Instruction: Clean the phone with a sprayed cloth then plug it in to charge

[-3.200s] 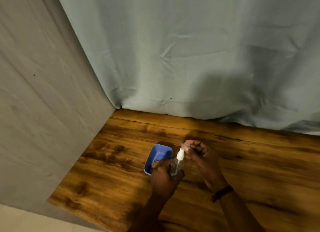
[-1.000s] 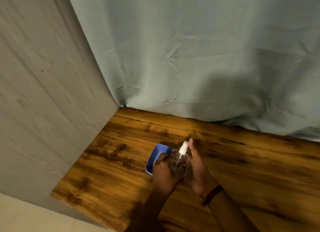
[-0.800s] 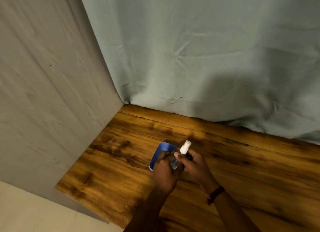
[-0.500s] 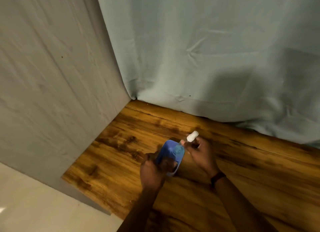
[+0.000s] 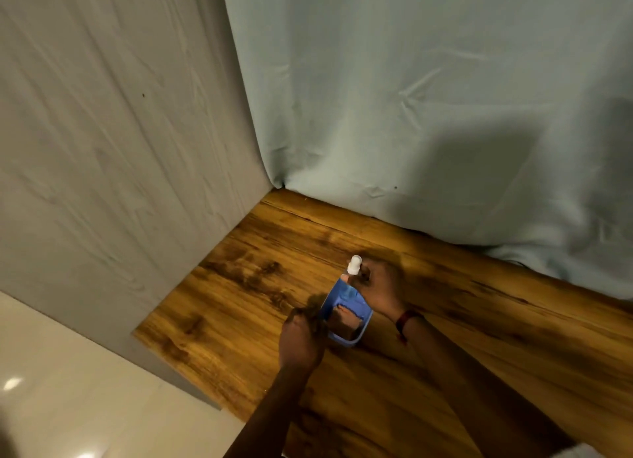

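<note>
You are at the very start of this job. Nothing in view shows a phone wiped or plugged in, and neither the phone nor a charging lead appears anywhere on the wood-grain counter (image 5: 479, 337). Your right hand (image 5: 382, 288), the one with the dark red wristband (image 5: 406, 320), holds the small clear plastic spray bottle with a white nozzle (image 5: 354, 268). Its fingers are curled round the neck just under the nozzle, and the bottle's clear body hangs over the far end of the blue rounded-rectangular plastic tray (image 5: 361, 336). Your left hand (image 5: 301, 341) grips that tray at its left rim with curled fingers, and the tray looks tipped up off the counter toward you. A brownish-pink shape lies inside the tray. It may be the cloth or your own fingertips, and blur makes it impossible to say which. My judgement is that you are setting up the spray step, so wetting the cloth, wiping the phone and connecting it to charge all remain. Both forearms reach in from the lower edge and meet over the tray, near the left end of the counter. The wrists sit close together, the right hand farther from you than the left. A pale blue-grey fabric drape (image 5: 411, 115) hangs behind the counter.
</note>
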